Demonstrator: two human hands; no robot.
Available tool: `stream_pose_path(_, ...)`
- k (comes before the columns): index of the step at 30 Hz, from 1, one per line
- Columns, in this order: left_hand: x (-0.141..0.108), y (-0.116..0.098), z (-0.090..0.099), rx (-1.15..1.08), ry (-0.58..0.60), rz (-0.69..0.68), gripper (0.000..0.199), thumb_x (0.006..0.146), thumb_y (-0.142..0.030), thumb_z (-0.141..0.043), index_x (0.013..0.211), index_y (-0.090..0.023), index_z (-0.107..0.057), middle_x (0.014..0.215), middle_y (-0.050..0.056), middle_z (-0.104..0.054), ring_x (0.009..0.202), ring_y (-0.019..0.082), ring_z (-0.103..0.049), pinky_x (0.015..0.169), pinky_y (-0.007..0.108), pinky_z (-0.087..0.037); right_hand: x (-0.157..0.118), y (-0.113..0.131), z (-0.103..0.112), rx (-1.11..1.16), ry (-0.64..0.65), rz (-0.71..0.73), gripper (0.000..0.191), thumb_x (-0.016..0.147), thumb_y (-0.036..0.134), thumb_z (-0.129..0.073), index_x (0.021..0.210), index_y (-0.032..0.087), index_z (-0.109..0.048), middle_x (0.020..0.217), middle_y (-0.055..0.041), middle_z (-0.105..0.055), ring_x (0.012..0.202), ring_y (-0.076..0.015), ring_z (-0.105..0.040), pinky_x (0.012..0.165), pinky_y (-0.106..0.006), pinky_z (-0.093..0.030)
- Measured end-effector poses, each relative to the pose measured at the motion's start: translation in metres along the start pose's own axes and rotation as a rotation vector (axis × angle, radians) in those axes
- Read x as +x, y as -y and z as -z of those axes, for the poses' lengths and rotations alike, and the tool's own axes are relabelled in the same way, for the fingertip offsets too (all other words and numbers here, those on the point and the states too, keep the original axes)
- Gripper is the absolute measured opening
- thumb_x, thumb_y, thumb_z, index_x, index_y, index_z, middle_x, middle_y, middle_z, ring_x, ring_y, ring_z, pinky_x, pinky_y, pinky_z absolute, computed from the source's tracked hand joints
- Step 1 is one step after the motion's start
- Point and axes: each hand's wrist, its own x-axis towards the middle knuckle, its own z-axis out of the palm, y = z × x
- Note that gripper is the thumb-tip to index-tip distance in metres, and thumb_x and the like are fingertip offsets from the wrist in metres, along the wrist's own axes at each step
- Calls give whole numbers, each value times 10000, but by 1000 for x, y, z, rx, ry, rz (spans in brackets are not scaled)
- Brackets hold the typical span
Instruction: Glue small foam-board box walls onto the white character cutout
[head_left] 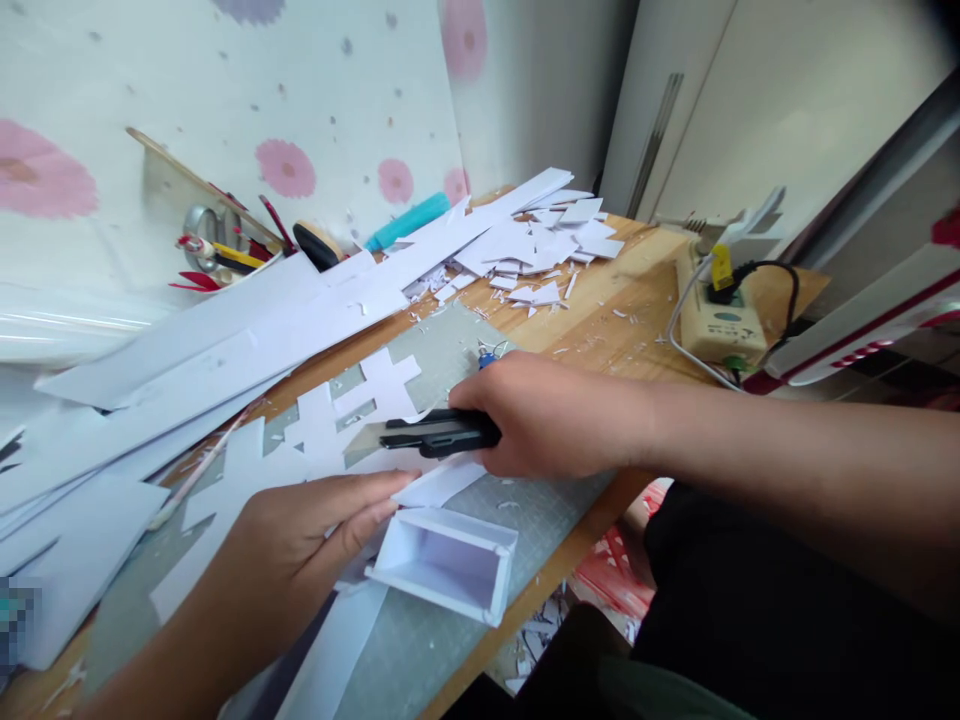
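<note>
On the cutting mat (450, 640), the right hand (547, 420) grips a utility knife (439, 432); the left hand (300, 545) presses white card (247, 480) flat, fingers open. A blade slip could nick those fingertips (397, 480)

Open white paper box (448, 560) sits at the wooden tabletop's (600, 300) near edge; cream power strip (721, 322) at its far right corner; white paper scraps (547, 245) along the far edge.

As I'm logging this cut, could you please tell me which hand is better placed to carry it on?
Right: it already grips the knife on the paper; the left only pins the paper.
</note>
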Motion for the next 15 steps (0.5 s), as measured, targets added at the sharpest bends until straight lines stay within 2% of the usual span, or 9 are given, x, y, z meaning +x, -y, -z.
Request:
stream_pose_path(3, 0, 1, -2, -57, -17, 33, 293, 885, -450, -592, 1080, -357, -790, 1095, -24, -785, 979, 222, -762, 870, 252, -589, 0, 0, -2, 28, -28, -22, 104, 751, 152, -625, 817, 176, -701, 687, -6, -670, 560, -113, -491, 534, -242, -320)
stream_pose_path(6, 2, 1, -3, -99, -86, 39, 270, 847, -456, -640, 1001, -326, -820, 998, 19, -807, 889, 260, -776, 820, 281, -604, 1, 2, -6, 73, -99, -18, 96, 717, 116, -612, 767, 175, -669, 649, 9, -637, 560, -111, -500, 528, -240, -312)
stream_pose_path(11, 2, -6, 4, -111, -278, 98, 198, 778, -452, -710, 849, -305, -824, 862, 28, -815, 752, 252, -761, 630, 241, -580, 4, 8, -10, 255, -345, 1, 53, 724, 130, -603, 746, 178, -611, 660, 29, -594, 604, -111, -516, 579, -233, -362)
stream_pose_path(15, -3, -14, 10, -390, -393, 195, 199, 797, -422, -704, 850, -247, -781, 742, 34, -777, 686, 220, -741, 606, 242, -579, 3, 17, -5, 426, -494, 51, 52, 736, 161, -627, 777, 178, -599, 715, 37, -582, 648, -109, -521, 623, -238, -401)
